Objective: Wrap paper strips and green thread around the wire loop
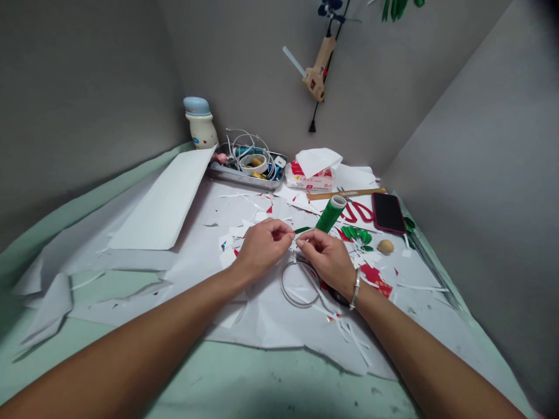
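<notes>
left hand point(262, 247), right hand point(325, 259): both pinching thin white paper strip point(294, 251) | wire hoop point(289, 291): on white paper sheet point(271, 326), top at fingertips, mostly bare | green tape roll point(331, 213) tilted just beyond | green foil leaves point(356, 234) loose, unattached

I'm looking through the camera on the wearer's head, facing forward and down over the bench point(279, 378) toward a grey wall corner point(257, 70), close above the left hand point(264, 247) and right hand point(327, 259), both reaching in from the bottom edge.
</notes>
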### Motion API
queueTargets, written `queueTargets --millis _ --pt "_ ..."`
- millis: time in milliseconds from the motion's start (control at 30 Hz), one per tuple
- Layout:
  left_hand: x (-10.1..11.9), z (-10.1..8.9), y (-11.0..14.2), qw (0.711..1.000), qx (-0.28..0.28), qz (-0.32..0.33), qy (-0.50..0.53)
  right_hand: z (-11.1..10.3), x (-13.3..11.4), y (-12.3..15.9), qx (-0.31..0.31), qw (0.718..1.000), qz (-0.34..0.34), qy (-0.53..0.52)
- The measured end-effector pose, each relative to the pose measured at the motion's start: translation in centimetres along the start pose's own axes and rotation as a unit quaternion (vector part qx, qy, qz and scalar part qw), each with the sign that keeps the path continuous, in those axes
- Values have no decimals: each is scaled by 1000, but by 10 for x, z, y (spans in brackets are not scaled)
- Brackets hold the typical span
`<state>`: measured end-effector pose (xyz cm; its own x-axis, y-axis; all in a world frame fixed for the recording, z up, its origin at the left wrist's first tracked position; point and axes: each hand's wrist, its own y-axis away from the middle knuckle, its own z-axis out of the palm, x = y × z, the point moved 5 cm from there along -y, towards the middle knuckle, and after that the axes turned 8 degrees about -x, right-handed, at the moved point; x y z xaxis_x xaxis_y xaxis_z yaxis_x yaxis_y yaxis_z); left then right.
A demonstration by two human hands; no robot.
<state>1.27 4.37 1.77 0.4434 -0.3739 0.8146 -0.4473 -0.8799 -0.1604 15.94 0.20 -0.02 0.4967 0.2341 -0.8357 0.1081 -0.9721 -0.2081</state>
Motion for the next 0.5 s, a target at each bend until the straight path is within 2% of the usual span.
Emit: queueTargets --millis 133,267,367,500 --pt "0 -1 -1 1000 6 -1 -23 1 -10 3 -21 989 -82 123" --pt "4 1 0 994 -2 44 -101 -5 -20 6 -8 969 -137 208" --pt "8 6 1 979 -26 90 -182 -13 -24 5 6 962 -155 226" --pt "12 13 4 960 -68 145 -230 -21 -23 1 3 970 -161 183"
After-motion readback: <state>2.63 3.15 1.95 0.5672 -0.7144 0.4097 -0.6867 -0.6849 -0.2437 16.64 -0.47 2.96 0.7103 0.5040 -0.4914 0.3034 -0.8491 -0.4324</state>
